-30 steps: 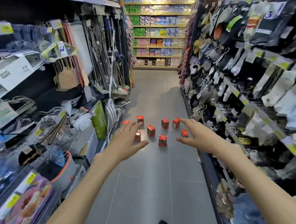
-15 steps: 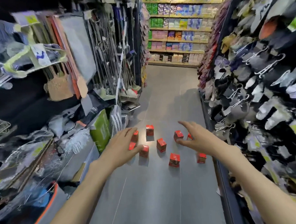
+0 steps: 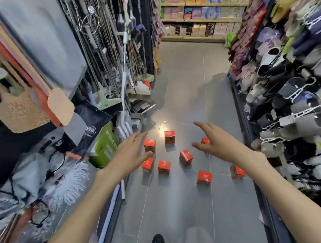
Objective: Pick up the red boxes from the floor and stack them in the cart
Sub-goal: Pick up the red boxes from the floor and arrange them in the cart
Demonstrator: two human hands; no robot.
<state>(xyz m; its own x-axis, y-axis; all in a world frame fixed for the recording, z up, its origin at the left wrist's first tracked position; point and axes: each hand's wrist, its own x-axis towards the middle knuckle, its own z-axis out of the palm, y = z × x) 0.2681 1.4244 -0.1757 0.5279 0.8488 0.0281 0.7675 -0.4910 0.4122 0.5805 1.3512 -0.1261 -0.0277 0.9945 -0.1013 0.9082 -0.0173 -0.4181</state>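
Eight red boxes (image 3: 185, 157) sit scattered on the grey tiled floor (image 3: 187, 86) of a shop aisle, none of them stacked and none touching a neighbour. The farthest box (image 3: 169, 136) stands upright alone; another (image 3: 149, 145) is just beside the left hand's fingertips. Two more, one (image 3: 148, 165) and one (image 3: 164, 167), stand side by side nearer the camera, with a tilted-looking box in the middle of the group. The nearest box (image 3: 204, 177) stands apart from the rest, one (image 3: 237, 172) is partly hidden behind the right forearm, and one (image 3: 205, 141) peeks out beyond the right hand.

The left hand (image 3: 129, 153) reaches forward over the left side of the group, fingers spread and empty, thumb out toward the boxes. The right hand (image 3: 215, 141) reaches over the right side, also spread wide and holding nothing. Neither hand touches a box, as far as can be told.

No cart shows in this view. To the left, mops and brooms (image 3: 104, 55) hang and lean in the rack, with a green package (image 3: 105, 146) on the floor below. To the right, slippers (image 3: 288, 96) hang on white hooks. At the aisle's far end, shelves (image 3: 202, 20) hold rows of packaged goods; what they are is too blurred to tell. A dark shoe (image 3: 158, 242) shows at the bottom edge
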